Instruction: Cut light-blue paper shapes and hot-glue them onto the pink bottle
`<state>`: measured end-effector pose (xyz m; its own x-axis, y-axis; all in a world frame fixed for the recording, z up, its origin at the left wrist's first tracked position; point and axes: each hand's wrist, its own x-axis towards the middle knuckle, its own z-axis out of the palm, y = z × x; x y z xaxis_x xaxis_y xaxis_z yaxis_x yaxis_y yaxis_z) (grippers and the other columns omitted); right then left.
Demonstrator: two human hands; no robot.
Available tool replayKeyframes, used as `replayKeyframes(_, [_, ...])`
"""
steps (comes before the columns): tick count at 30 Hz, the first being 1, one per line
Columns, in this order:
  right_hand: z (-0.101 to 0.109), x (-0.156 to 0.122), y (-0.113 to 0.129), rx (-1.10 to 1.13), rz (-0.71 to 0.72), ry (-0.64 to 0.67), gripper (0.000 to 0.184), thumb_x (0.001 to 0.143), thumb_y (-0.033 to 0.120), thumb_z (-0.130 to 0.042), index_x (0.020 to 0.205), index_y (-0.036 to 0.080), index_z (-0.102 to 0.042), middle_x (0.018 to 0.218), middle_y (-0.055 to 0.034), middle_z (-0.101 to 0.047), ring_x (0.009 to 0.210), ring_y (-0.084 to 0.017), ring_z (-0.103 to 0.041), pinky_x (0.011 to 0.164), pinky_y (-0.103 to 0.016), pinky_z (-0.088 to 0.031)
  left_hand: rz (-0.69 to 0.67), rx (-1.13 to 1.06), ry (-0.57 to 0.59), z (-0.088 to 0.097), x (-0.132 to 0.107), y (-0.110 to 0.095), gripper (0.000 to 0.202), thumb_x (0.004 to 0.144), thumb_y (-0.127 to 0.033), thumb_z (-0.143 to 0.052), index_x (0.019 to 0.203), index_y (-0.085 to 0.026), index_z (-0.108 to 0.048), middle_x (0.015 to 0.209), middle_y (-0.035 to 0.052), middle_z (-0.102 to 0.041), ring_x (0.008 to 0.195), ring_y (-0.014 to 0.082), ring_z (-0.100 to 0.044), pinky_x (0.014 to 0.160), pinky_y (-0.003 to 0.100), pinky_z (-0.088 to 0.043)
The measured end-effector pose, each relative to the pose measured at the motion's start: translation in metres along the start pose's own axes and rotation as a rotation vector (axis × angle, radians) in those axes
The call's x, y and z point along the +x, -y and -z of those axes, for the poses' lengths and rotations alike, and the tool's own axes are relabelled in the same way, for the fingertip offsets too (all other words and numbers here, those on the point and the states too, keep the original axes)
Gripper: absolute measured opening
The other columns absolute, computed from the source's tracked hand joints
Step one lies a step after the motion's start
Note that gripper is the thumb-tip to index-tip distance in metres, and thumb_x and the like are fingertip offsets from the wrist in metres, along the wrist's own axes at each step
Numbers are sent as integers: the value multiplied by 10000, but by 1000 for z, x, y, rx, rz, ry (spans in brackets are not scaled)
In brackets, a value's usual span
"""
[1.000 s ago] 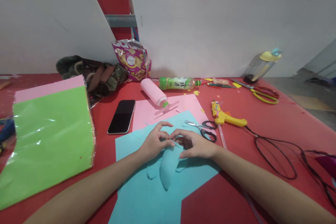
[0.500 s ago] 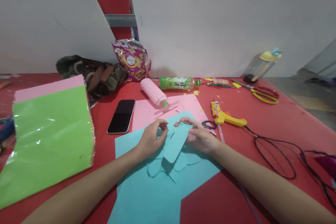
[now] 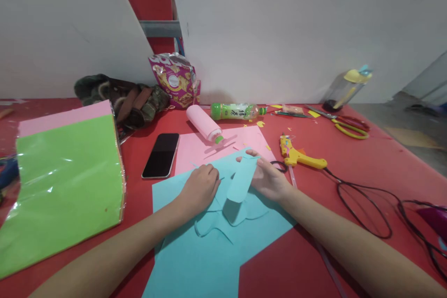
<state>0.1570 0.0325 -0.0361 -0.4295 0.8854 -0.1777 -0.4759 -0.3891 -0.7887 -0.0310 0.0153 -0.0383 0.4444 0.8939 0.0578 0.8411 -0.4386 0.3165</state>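
My right hand point(image 3: 270, 180) holds a light-blue paper piece point(image 3: 241, 180) with a rounded lower end, gripping it near its upper edge between thumb and fingers. To its left, my left hand point(image 3: 199, 188) is closed, palm down, just above the large light-blue sheet point(image 3: 195, 260). A thin sliver pokes out by its fingertips; what they pinch is hidden. Narrow curled blue paper strips point(image 3: 213, 230) lie on the sheet under the held piece. Beyond my right hand, black scissor handles point(image 3: 279, 165) show partly.
A phone point(image 3: 161, 155), a pink-wrapped bottle point(image 3: 204, 123) and a green drink bottle point(image 3: 237, 111) lie behind. At right are a yellow glue gun point(image 3: 303, 158) with its cable and yellow-red scissors point(image 3: 351, 129). Wrapped coloured paper point(image 3: 70, 186) lies left, a snack bag point(image 3: 176, 79) against the wall.
My left hand has curled its fingers and turned palm down, away from the paper piece. My right hand has lifted and tilted the piece slightly to the right.
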Motion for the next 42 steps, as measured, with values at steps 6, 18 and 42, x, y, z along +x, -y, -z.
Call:
replayKeyframes(6, [-3,-1,-1,13,6,38,416,582,358,-681,903,260,-435,905,-35,-634,766,-190,-603,667,-335,-446,66,-36,-40,4,-1,-1,162,839,-174,-324,771,-165,-471,678,56,-549,636,203,-528,590,312,-389])
replayKeyframes(18, [-6,-2,-3,-3,-65,105,433,563,246,-728,875,232,-427,860,-10,-643,717,-163,-635,640,-272,-447,286,-793,-137,21,2,-9,119,705,-223,-497,805,-161,-482,712,-3,-530,545,104,-500,507,224,-397])
replayKeyframes(42, [-7,1,-7,-40,-69,-21,274,596,77,-452,838,205,-445,830,-9,-662,578,-138,-606,570,-286,-462,-21,-1052,-248,12,-3,-9,191,728,-112,-466,634,-190,-318,889,37,-476,814,154,-545,695,311,-453])
